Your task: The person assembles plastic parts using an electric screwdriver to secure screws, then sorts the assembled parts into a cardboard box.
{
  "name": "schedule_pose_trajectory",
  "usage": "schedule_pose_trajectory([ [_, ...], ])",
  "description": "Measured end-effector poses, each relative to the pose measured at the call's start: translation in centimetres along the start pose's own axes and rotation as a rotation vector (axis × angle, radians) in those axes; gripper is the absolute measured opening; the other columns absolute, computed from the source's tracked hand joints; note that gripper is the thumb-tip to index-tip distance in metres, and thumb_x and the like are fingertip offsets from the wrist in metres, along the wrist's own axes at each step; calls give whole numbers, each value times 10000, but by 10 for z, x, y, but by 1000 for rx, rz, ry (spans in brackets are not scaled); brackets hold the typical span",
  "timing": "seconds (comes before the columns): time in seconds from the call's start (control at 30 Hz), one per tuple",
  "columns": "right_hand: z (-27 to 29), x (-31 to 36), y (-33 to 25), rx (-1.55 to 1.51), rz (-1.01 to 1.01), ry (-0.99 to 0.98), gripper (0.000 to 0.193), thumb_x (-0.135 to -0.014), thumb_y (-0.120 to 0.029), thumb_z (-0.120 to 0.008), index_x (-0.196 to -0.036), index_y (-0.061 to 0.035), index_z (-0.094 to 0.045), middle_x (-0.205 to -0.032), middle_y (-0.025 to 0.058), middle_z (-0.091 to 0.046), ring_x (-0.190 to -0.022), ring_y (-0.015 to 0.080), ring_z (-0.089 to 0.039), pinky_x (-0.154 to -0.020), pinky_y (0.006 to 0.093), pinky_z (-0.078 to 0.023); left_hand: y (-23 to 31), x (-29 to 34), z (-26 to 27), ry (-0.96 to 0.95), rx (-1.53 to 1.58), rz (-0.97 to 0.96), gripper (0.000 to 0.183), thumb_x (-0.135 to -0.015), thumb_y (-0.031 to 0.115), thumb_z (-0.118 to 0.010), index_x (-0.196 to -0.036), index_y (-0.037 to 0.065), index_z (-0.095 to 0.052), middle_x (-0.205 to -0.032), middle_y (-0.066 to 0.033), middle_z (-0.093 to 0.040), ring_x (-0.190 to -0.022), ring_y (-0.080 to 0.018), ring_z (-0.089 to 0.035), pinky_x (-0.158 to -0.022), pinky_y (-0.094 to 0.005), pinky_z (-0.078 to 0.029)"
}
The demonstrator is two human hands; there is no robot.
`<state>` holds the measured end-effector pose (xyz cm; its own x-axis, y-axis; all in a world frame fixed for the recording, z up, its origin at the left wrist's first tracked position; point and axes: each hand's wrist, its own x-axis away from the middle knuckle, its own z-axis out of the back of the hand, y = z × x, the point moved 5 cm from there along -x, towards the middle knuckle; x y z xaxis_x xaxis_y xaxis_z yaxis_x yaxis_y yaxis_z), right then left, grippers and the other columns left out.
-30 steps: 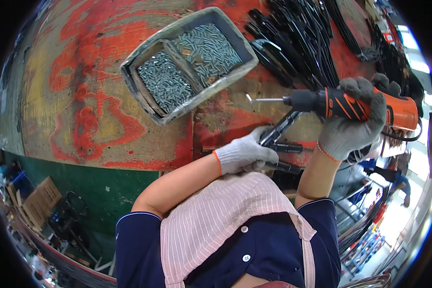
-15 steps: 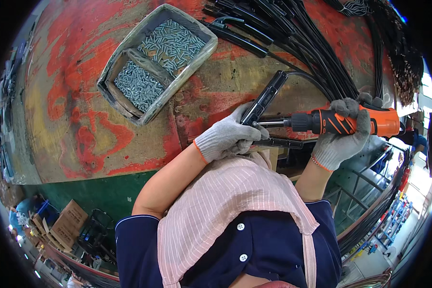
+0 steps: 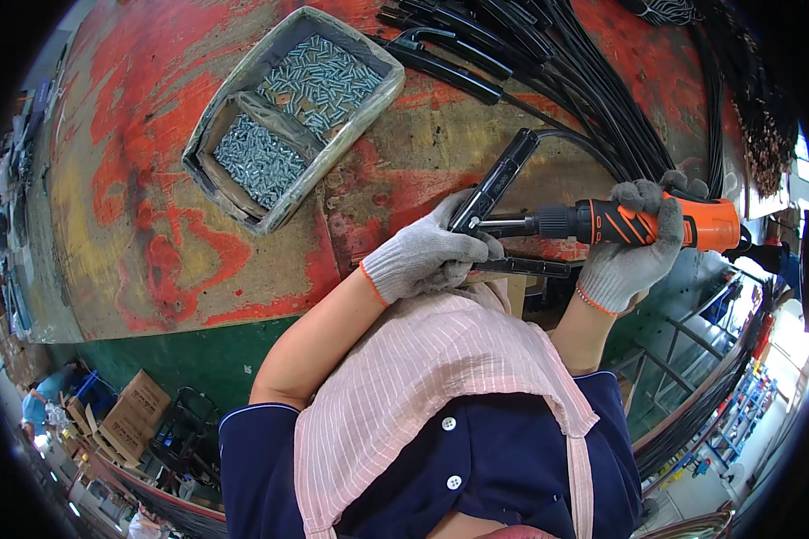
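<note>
Working at the table [image 3: 189, 305]'s near edge, we have open room between the tray [image 3: 337, 148] and our left hand [image 3: 427, 251]; cables [image 3: 593, 99] crowd the space beyond our right hand [image 3: 643, 247]. A second ago the driver [image 3: 611, 222]'s bit [image 3: 510, 226] stood clear of the black part [image 3: 502, 182]; now its tip meets the part's lower end. Our left hand grips that end, the part slanting away rightward; our right wraps the driver, pointing it left.
</note>
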<state>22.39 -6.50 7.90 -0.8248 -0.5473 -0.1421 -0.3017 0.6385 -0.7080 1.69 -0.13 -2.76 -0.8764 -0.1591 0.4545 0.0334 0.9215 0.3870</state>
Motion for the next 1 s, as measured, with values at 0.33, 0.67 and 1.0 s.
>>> schedule_pose_trajectory([
  [0.33,5,3,0,38,44,-1,466,-853,-22,-663,-1273,-72,-468,-985,80,-572,-724,145,-567,-662,325,-510,1,1,0,-1,-2,1,820,-816,9,-675,-1493,22,-213,-971,-143,-663,-474,-44,-505,-377,-169,-399],
  [0.67,-18,13,-5,-59,43,-83,560,-798,35,-673,-1297,-142,-491,-1132,64,-564,-697,107,-552,-661,292,-520,3,1,-2,38,-56,32,753,-850,30,-674,-1474,21,-254,-940,-126,-675,-447,-45,-472,-353,-180,-364],
  [1.0,-31,19,-11,57,201,-269,637,-834,11,-635,-1403,-149,-398,-1185,101,-594,-669,121,-518,-553,310,-467,4,2,-3,72,-128,15,729,-846,81,-710,-1444,25,-298,-928,-105,-676,-446,-41,-457,-356,-190,-346],
])
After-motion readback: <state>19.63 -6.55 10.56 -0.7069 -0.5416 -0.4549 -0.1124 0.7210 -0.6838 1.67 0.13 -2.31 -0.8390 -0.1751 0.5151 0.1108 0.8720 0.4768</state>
